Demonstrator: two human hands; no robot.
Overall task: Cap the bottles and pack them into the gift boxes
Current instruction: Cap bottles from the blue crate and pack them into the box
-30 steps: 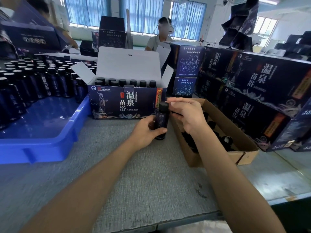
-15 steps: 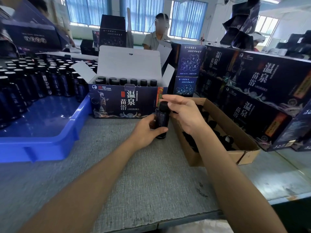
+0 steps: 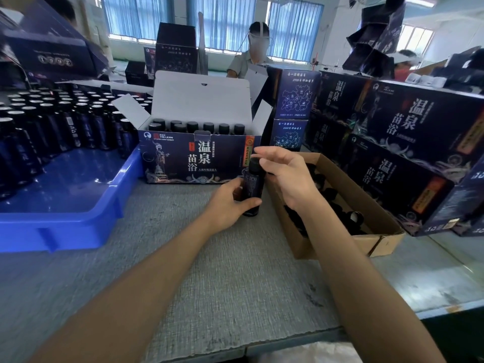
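A dark bottle [image 3: 252,188] stands upright on the grey table, just in front of the open gift box [image 3: 199,159]. My left hand [image 3: 227,205] grips the bottle's lower body. My right hand [image 3: 285,174] reaches in from the right, its fingers curled over the black cap [image 3: 253,164] on the bottle's neck; the thumb is hidden. The gift box has its white lid raised and holds a row of capped bottles [image 3: 199,127]. A brown cardboard box [image 3: 366,205] of loose black caps sits directly under my right wrist.
A blue tray [image 3: 65,205] at left holds several uncapped dark bottles [image 3: 52,121] along its back. Closed gift boxes [image 3: 406,153] are stacked at right. A person stands behind the open box. The table's front edge runs close to me.
My right hand's fingers have shifted slightly round the cap. The bottle and my left hand have stayed where they were.
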